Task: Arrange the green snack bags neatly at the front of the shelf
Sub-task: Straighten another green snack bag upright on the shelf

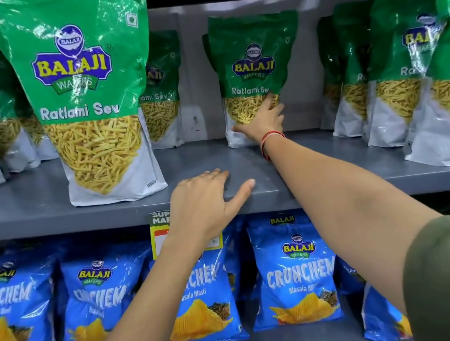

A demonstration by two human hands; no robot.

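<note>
Green Ratlami Sev bags stand on a grey shelf point(49, 217). One big bag point(85, 103) stands upright at the shelf's front edge, left of centre. A second green bag point(253, 64) stands far back in the middle; my right hand point(263, 123) reaches in and grips its lower front, fingers spread over the clear window. My left hand point(208, 202) rests on the shelf's front lip with fingers apart, holding nothing. More green bags point(393, 57) stand in rows on the right and more green bags point(3, 121) behind on the left.
The lower shelf holds blue Crunchem bags point(294, 271) in a row. A yellow price tag point(159, 238) hangs on the shelf lip under my left wrist. Bare grey shelf lies between the front bag and the right-hand rows.
</note>
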